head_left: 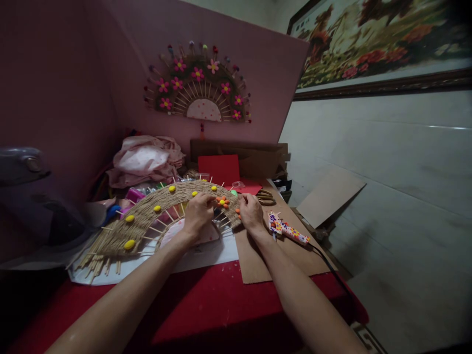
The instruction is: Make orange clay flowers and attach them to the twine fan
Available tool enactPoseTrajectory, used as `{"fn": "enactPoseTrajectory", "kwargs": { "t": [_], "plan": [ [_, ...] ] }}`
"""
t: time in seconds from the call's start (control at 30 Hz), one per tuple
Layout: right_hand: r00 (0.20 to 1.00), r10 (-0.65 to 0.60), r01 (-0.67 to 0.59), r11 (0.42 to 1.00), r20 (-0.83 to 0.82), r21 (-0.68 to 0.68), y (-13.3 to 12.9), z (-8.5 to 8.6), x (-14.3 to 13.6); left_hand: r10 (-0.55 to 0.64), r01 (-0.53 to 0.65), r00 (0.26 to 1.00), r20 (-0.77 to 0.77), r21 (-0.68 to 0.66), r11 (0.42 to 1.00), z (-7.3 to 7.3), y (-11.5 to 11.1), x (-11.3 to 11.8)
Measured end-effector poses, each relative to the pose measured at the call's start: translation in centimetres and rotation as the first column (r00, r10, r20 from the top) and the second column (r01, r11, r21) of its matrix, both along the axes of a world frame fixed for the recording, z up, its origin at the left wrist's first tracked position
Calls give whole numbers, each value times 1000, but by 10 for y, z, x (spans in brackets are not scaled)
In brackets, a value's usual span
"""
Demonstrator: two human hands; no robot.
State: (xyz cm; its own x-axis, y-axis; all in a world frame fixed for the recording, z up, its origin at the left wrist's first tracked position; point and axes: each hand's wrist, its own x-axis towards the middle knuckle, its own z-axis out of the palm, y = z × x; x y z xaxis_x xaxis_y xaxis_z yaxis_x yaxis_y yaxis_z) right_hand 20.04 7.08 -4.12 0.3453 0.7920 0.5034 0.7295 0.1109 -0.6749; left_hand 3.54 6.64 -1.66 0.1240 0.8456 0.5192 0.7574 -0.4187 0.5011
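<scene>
A fan-shaped piece wrapped in brown twine (177, 196) lies across the table, with thin wooden sticks poking from its edges. Several yellow oval pieces (157, 209) dot the twine. Toward its right end sits a flower with orange petals and a yellow centre (222, 202). My left hand (199, 212) is closed at the left side of that flower, fingertips pinched beside its petals. Over the fan's right end, my right hand (251, 212) is also closed in a pinch, close to another orange piece (238, 212). What either pinch contains is too small or hidden to make out.
A flower-patterned glue gun (287, 229) with a black cord lies on brown cardboard (254, 265) at right. Scissors (266, 197) and red card (219, 168) are behind. Pink cloth (147, 160) is heaped back left. A finished-looking flowered fan (199, 88) hangs on the pink board.
</scene>
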Motion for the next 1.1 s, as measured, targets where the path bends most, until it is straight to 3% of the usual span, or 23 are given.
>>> {"fn": "enactPoseTrajectory", "kwargs": {
  "t": [0.13,0.33,0.77,0.9,1.1],
  "plan": [
    [1000,-7,7,1000,3,-14,-1,0,0,135,-123,959,-249,61,990,2,-14,-7],
    [1000,-15,15,1000,0,-19,-3,1,-2,142,-107,835,-531,96,990,0,-34,-3],
    [1000,-20,20,999,2,-29,0,-1,-1,76,-1,781,-620,121,993,-4,-31,3],
    [1000,-20,20,999,-1,-30,-1,-1,-1,108,-31,797,-594,138,990,-6,-33,-1],
    [1000,-20,19,999,-9,-31,0,-1,-1,154,-60,745,-649,166,984,-9,-37,2]
  ]
}}
